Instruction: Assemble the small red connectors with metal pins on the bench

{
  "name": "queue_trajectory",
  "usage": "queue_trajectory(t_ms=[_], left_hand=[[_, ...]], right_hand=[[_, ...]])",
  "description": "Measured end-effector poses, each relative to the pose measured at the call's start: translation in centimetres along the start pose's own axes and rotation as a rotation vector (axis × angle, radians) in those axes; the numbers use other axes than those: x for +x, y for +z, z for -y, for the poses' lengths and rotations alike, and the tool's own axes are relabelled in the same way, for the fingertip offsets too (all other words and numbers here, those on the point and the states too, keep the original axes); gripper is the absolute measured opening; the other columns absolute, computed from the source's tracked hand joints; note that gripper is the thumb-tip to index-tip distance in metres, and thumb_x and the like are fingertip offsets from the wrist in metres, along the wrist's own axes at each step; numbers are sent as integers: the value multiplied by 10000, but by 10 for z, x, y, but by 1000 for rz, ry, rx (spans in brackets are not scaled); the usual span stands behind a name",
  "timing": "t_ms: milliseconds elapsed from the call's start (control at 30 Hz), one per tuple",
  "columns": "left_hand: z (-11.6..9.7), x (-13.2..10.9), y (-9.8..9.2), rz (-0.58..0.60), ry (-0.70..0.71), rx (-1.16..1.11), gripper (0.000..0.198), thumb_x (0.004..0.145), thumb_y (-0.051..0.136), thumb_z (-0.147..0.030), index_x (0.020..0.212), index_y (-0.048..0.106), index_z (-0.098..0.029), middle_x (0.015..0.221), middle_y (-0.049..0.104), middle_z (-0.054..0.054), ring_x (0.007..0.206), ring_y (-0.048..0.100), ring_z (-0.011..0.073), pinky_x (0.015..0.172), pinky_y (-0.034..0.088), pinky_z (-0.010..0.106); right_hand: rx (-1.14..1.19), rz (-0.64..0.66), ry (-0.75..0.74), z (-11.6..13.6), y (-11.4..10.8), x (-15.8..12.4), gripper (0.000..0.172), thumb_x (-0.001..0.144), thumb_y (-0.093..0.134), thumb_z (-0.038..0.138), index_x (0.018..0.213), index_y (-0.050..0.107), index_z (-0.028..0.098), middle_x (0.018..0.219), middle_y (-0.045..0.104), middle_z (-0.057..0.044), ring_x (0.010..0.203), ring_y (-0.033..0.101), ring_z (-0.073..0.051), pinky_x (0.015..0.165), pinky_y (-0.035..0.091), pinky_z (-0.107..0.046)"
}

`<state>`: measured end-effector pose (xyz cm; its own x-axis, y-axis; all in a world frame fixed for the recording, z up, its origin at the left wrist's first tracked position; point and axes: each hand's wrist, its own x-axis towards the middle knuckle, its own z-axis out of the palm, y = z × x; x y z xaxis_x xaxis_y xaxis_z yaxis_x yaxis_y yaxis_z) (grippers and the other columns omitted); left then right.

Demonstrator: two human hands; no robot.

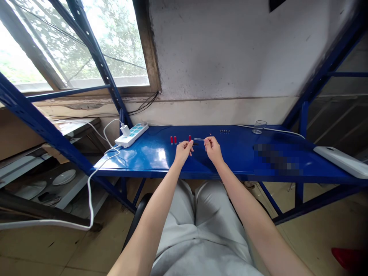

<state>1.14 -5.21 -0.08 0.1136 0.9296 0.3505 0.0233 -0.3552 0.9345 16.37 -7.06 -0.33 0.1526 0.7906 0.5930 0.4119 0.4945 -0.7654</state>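
Note:
My left hand [184, 150] is closed in a pinch just above the blue table. A small dark piece [195, 144] shows at its fingertips, too small to name. My right hand [213, 148] pinches one end of a slim clear tube [199, 139], which points left toward my left hand. One small red cylinder [189, 137] stands just behind my left fingertips. Two more, a red cylinder [171, 140] and its twin [175, 140], stand side by side to the left. Several tiny metal pieces [224, 132] are lined up behind my right hand.
The blue table [152, 149] carries a white power strip [132, 135] with a plugged-in charger at left. A clear glass [259, 127] stands at the back right. A blurred dark object [277, 159] and a white flat device [342, 161] lie farther right. A white cable [90, 191] hangs at left.

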Motion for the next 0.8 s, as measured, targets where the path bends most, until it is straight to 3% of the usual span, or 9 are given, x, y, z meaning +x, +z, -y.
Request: queue_trajectory(t_ms=[100, 433, 800], left_hand=[[0, 0, 1, 122, 9, 12, 400, 751, 532, -532, 684, 563, -139, 578, 577, -1, 388, 481, 55, 402, 338, 188], [8, 3, 1, 107, 40, -8, 357, 773, 523, -496, 763, 576, -144, 552, 561, -18, 368, 471, 49, 380, 336, 177], [10, 3, 1, 129, 57, 54, 360, 769, 515, -509, 718, 545, -155, 529, 512, -37, 370, 461, 47, 394, 346, 171]], right_hand=[[20, 112, 10, 2, 2, -3, 300, 863, 374, 494, 847, 466, 209, 692, 497, -3, 599, 468, -124, 581, 379, -251], [-106, 485, 80, 6, -7, 3, 253, 820, 440, 444, 812, 482, 196, 703, 527, 6, 586, 448, -115, 569, 355, -257], [-130, 553, 39, 2, -4, 6, 251, 826, 417, 426, 814, 500, 190, 664, 532, 9, 564, 447, -112, 545, 334, -247]])
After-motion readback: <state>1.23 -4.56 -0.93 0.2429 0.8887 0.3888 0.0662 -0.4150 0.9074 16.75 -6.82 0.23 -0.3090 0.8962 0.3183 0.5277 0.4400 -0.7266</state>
